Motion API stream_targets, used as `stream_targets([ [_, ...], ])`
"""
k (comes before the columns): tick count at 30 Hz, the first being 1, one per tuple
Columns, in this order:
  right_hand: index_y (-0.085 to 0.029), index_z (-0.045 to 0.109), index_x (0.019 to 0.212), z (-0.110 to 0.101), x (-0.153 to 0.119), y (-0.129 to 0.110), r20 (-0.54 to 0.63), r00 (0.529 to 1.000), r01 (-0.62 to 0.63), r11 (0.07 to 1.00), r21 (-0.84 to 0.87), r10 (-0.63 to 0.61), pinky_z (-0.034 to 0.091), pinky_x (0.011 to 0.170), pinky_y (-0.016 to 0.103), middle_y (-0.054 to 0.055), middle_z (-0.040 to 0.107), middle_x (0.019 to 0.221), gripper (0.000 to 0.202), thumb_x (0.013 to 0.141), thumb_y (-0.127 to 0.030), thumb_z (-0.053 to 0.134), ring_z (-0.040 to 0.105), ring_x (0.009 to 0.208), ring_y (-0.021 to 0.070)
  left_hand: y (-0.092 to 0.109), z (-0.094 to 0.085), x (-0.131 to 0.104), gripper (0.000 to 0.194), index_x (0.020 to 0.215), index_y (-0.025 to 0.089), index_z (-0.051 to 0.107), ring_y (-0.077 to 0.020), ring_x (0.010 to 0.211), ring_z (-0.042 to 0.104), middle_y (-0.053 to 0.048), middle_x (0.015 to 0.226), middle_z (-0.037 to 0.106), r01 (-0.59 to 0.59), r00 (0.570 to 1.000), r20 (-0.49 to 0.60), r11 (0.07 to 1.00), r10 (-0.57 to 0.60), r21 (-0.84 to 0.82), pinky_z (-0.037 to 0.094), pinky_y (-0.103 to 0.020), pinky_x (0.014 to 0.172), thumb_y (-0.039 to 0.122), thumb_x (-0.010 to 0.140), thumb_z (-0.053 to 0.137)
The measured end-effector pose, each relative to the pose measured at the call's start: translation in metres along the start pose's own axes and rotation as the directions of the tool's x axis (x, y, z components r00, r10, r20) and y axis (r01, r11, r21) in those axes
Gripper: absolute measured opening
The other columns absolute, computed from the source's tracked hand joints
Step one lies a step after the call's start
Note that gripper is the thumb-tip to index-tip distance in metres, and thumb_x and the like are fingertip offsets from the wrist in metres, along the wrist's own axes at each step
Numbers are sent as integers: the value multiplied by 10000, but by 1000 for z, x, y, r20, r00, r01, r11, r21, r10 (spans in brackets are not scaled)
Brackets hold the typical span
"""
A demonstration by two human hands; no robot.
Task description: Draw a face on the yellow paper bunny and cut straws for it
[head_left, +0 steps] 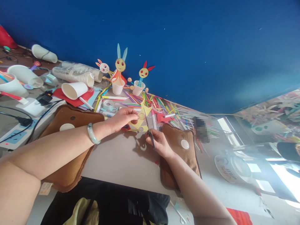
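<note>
Yellow paper (145,108), thin, pale and matt, cut to a ragged outline with a sharp peak at the top and rounded bites out of the lower edge, held up above a cluttered light-toned table (110,159). Near the fingertips, possibly an outlined circle, too small and soft in focus for certainty. Long axis running roughly upright in the view, from the narrow peak aimed toward the blue wall (178,56) down to the broader, notched end on the wearer's side. Pinched at its left side between thumb and fingers of the left hand (124,119), a pale green bangle (90,133) round the wrist. Gripped in the right hand (161,144), curled about the dark handles, scissors (152,140) with blades angled up and away against the paper. Just beside, a pink-and-white marker (153,119) and a red paper scrap (162,118) near a spread of coloured sticks (133,98). Farther back, before the wall, rabbit-eared figures (120,65) with round faces, two standing in white paper cups (117,88). Beneath the left forearm, a brown cushion (72,165); beneath the right, a second brown cushion (173,136)
</note>
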State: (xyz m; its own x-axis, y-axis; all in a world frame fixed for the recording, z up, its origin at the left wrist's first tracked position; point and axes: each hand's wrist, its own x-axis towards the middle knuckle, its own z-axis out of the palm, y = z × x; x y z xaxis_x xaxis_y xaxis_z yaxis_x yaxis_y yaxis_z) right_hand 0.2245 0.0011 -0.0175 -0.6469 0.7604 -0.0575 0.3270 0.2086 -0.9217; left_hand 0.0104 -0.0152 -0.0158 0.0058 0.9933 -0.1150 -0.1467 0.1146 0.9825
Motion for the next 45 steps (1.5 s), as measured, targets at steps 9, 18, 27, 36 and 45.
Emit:
stream_targets([
  [9,-179,486,632,0,1,1,-12,1000,23,1000,-3,-23,353,540,239,-22,509,602,450,761,-574,657,407,571,97,-4,-3,1,151,737,173,610,-115,658,560,28,641,610,-24,999,32,998,22,55,417,-241,633,321,723,637],
  [18,-178,498,624,0,1,6,-25,999,41,999,-4,-41,353,551,246,-13,536,604,420,776,-532,664,432,573,105,5,-2,-4,150,755,184,595,-118,641,567,29,651,595,22,999,27,996,-24,88,379,-221,541,330,732,619],
  [27,-180,500,625,-1,1,7,-22,999,27,1000,-12,-27,363,566,245,-11,557,624,424,772,-539,672,444,584,107,3,-2,-2,141,725,178,589,-97,625,520,35,634,565,0,1000,26,999,-2,46,380,-220,574,314,725,630],
  [36,-184,481,612,-1,2,5,-15,1000,15,999,28,-14,347,553,245,-23,529,600,459,742,-572,690,416,568,100,-5,-5,4,131,731,174,584,-81,588,473,47,611,530,-57,998,6,998,56,4,348,-219,565,291,738,643],
  [45,-188,484,621,0,1,7,-26,1000,16,999,37,-15,352,547,249,-16,539,609,486,729,-620,680,421,568,105,4,0,-3,257,799,190,635,-117,624,581,33,690,634,35,998,43,999,-36,10,442,-239,578,356,647,760],
])
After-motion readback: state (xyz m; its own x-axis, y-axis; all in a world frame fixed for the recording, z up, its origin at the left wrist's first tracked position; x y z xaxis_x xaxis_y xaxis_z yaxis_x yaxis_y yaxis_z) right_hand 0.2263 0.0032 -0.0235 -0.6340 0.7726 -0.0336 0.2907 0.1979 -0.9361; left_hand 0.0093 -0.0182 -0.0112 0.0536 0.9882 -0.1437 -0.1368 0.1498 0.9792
